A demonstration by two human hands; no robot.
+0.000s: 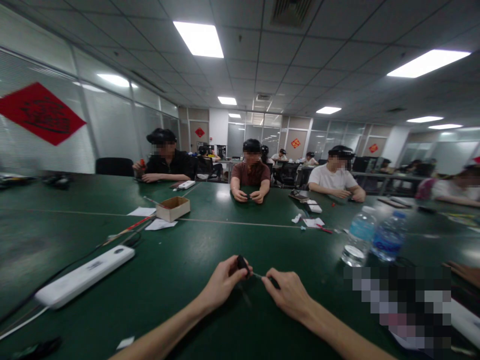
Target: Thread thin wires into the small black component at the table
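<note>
Just above the green table (210, 320), my left hand (220, 284) is closed on a small black object (242, 263), gripped between thumb and fingers. Its exact kind is too small and blurred to tell. My right hand (290, 294) pinches a thin metal rod (257, 275), which looks like the shaft of a slim tool. The rod's far end reaches the black object; whether it goes in or only touches cannot be made out. My right fingers hide the rod's near end.
A white power strip (88, 275) with cables lies to the left. Behind it stands an open cardboard box (173, 209) on paper. Two water bottles (360, 235) are at the right, near a blurred-out patch. Across the table sit several people, one (250, 172) directly opposite.
</note>
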